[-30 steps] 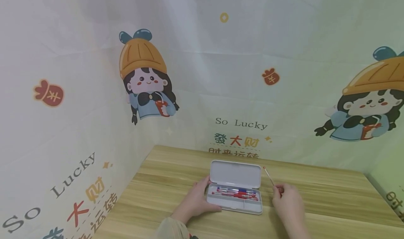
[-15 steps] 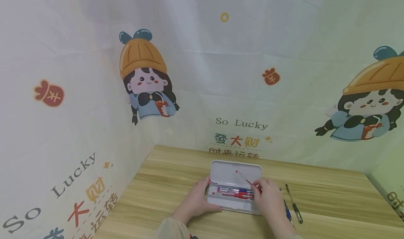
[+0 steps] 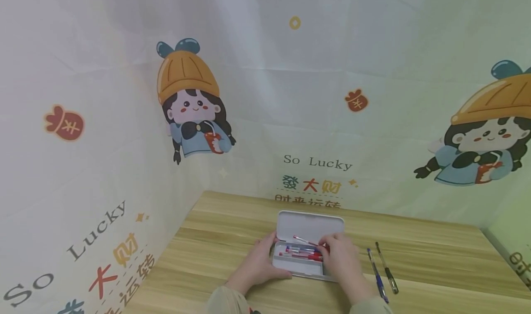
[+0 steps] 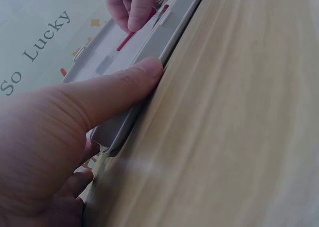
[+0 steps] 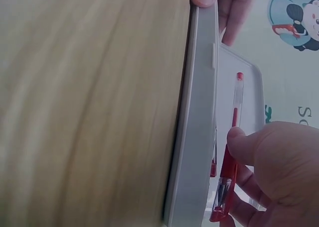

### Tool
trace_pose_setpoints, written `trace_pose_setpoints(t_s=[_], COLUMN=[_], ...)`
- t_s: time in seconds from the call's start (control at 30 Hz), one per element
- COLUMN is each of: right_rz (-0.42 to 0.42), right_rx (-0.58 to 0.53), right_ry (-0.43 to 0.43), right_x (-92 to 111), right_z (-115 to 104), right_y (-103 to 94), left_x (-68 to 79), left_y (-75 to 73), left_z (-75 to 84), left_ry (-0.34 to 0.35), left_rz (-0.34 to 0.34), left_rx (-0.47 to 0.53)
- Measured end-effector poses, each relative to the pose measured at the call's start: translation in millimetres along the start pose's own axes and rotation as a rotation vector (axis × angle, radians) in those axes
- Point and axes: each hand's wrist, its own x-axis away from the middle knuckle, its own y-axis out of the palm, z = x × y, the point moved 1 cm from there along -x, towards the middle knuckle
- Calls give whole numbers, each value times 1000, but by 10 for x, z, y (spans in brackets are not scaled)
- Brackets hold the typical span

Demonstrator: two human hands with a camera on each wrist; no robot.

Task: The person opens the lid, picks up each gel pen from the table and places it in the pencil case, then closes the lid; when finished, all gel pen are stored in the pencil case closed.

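Across the wood-grained desk (image 3: 232, 231) I see a blue pen (image 3: 378, 277) and a black pen (image 3: 387, 272) at the right, near the right hand (image 3: 343, 259), which pinches a red pen (image 5: 229, 163) over an open pencil case (image 3: 299, 265) holding more pens (image 3: 300, 256). The left hand (image 3: 261, 261) grips the case's left end. Past the raised lid (image 3: 300, 225) hangs a cartoon-printed backdrop (image 3: 257, 97).

Screened-off nook, room type unclear: wood-grain table (image 3: 435, 254), creased cartoon-printed cloth (image 3: 265, 106) behind and beside.

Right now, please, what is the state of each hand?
Left hand: closed, holding the open pencil case at its left end.
Right hand: closed, pinching a clear-barrelled red pen over the case.
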Motion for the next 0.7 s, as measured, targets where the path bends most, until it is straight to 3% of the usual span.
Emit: trace_pose_setpoints(t_s=[0.33,0.7], right_rz=[-77,-86], right_rx=[20,23], right_ry=[-14,-35], right_x=[-34,-28], right_z=[-72,-91], right_y=[94,122], left_x=[-2,-4], left_y=[20,23], left_z=[-20,-18], left_ry=[24,30], left_rz=[11,18], left_rx=[-11,-15])
